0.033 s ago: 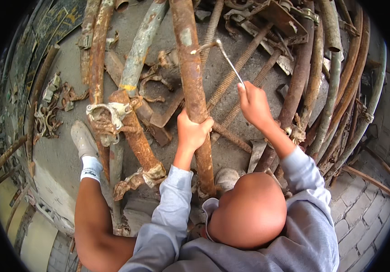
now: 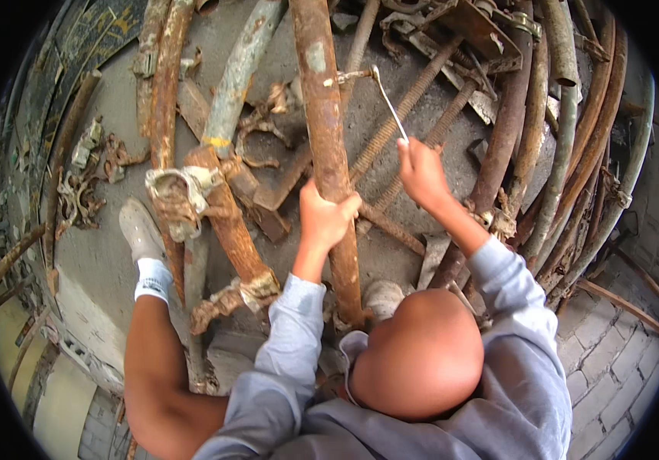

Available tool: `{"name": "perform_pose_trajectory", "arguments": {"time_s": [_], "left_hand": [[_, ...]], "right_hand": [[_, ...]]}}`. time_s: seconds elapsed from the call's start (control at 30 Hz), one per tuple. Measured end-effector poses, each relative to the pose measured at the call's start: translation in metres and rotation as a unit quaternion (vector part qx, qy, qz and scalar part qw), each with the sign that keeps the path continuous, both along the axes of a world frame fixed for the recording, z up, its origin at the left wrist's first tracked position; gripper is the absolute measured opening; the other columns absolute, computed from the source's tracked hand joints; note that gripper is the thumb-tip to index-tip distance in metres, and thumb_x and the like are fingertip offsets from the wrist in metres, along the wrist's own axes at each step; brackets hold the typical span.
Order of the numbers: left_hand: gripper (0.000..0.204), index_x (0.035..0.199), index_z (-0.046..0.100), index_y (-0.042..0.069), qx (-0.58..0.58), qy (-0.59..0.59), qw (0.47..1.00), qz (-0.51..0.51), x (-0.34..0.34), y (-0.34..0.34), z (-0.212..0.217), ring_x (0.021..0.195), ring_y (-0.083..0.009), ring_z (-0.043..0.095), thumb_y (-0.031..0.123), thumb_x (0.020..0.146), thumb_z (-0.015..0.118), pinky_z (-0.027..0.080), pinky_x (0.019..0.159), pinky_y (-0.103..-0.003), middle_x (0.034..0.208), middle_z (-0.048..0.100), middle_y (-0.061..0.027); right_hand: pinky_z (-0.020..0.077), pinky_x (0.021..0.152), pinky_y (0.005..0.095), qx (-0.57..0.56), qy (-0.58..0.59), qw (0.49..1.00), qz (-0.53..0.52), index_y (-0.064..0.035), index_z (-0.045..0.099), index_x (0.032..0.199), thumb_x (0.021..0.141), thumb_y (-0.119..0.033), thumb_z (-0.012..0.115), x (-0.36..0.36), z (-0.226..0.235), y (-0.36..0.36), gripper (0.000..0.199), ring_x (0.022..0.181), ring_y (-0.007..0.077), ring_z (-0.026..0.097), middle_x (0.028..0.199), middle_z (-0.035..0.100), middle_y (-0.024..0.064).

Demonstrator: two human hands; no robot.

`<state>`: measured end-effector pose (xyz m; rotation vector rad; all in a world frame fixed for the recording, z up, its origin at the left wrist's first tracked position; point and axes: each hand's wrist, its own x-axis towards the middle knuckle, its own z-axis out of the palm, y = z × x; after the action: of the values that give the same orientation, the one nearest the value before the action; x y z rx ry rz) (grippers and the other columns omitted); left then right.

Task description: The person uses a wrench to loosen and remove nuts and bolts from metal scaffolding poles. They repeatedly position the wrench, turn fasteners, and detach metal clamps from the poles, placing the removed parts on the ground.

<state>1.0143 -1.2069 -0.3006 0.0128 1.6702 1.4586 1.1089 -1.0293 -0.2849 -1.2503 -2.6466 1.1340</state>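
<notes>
Gripping rusty pipe [image 2: 328, 138] with left hand [image 2: 325, 217]; right hand [image 2: 421, 170] closed on wrench [image 2: 387, 103] at clamp bolt [image 2: 342, 77]. Unchanged from earlier frame; turning apparently ongoing.

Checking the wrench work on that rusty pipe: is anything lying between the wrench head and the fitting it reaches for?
Nothing visible does. The right hand holds the wrench by its handle end, and its head already sits at the small fitting on the rusty pipe. The left hand has its grip on the pipe lower down, apart from the fitting.

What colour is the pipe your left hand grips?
Rusty orange-brown pipe, with a pale patch; head view.
</notes>
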Motion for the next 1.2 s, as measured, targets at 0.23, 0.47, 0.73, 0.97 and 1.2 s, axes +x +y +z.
{"name": "perform_pose_trajectory", "arguments": {"time_s": [0.23, 0.47, 0.73, 0.97, 1.2], "left_hand": [[0.059, 0.12, 0.053, -0.001, -0.143, 0.213, 0.966, -0.031, 0.0, 0.006, 0.013, 0.09, -0.0297, 0.07, 0.016, 0.073, 0.084, 0.055, 0.083, -0.044, 0.098, 0.068, -0.0147], [0.052, 0.119, 0.053, 0.002, -0.017, 0.476, 0.879, 0.028, -0.063, 0.037, 0.068, 0.113, -0.0323, 0.055, 0.01, 0.075, 0.081, 0.046, 0.095, -0.043, 0.117, 0.054, -0.016], [0.052, 0.124, 0.061, 0.002, 0.047, 0.589, 0.794, -0.144, -0.115, 0.127, 0.07, 0.119, -0.0339, 0.059, 0.023, 0.08, 0.079, 0.044, 0.104, -0.047, 0.12, 0.065, -0.0169], [0.046, 0.123, 0.062, 0.009, -0.201, 0.698, 0.507, -0.464, -0.139, 0.151, 0.038, 0.116, -0.0236, 0.06, 0.02, 0.081, 0.076, 0.04, 0.1, -0.05, 0.114, 0.064, -0.005], [0.049, 0.133, 0.057, 0.011, -0.213, 0.709, 0.462, -0.488, -0.147, 0.112, 0.062, 0.127, -0.0186, 0.054, 0.016, 0.085, 0.066, 0.041, 0.104, -0.054, 0.123, 0.063, -0.0028]], "right_hand": [[0.0425, 0.056, 0.0537, 0.025, 0.004, 0.999, -0.025, 0.0009, 0.054, 0.087, 0.107, -0.022, 0.051, 0.016, -0.042, -0.009, 0.03, 0.065, 0.0506, 0.058, 0.067, 0.055, 0.0283], [0.046, 0.053, 0.0551, 0.118, 0.026, 0.991, 0.058, -0.0022, 0.051, 0.089, 0.105, -0.023, 0.055, 0.023, -0.011, 0.029, 0.027, 0.06, 0.0481, 0.061, 0.063, 0.059, 0.0259], [0.0454, 0.058, 0.0506, -0.019, -0.001, 0.998, 0.057, 0.0029, 0.055, 0.083, 0.106, -0.027, 0.054, 0.01, 0.053, 0.069, 0.038, 0.056, 0.044, 0.054, 0.062, 0.055, 0.0236], [0.0436, 0.061, 0.0524, 0.066, -0.028, 0.993, 0.091, 0.003, 0.056, 0.081, 0.108, -0.033, 0.05, 0.013, 0.047, 0.065, 0.045, 0.065, 0.049, 0.056, 0.069, 0.058, 0.0269], [0.0453, 0.057, 0.0454, -0.327, -0.045, 0.944, -0.027, 0.0004, 0.053, 0.078, 0.11, -0.034, 0.044, 0.014, 0.011, 0.076, 0.048, 0.053, 0.036, 0.049, 0.062, 0.054, 0.0189]]}}
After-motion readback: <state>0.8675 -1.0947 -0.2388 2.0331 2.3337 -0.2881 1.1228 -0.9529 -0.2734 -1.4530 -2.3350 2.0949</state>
